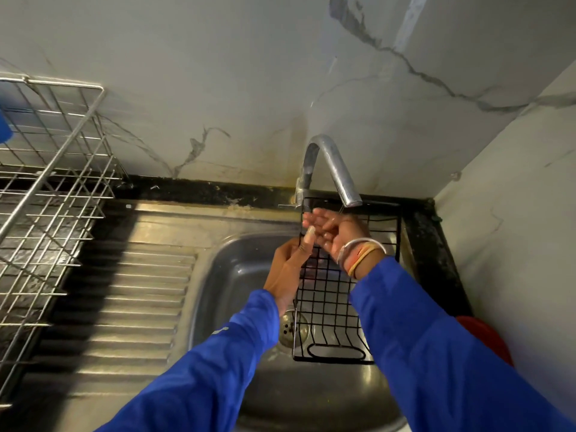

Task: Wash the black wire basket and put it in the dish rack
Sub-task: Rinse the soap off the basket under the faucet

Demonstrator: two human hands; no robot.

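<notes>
- Black wire basket (330,307) is gripped at its left rim by the left hand (290,263), fingers curled round the wire. It hangs tilted over the sink (237,275) bowl, far end under the tap (327,163) spout, near end just above the drain (288,328).
- Right hand (336,232) lies flat and spread on the mesh near the far end, holding nothing (wet, by the shine).
- Likely slip: one wet hand carries the whole basket by a thin rim wire, so a hard rub from the right hand could twist it loose and drop it into the bowl.
- Spout sits just above the right hand's fingers, so lifting the basket straight up would probably knock its far rim against it.
- Bangles (361,251) on the right wrist lie close to the mesh and might snag a wire.
- Whether water is running, I cannot tell.
- Steel dish rack (46,182) stands well apart on the left, beyond the ribbed drainboard (124,291); I judge the spout the one obstacle on the way there.
- Red thing (486,338) sits at the right edge, partly hidden by the sleeve.
</notes>
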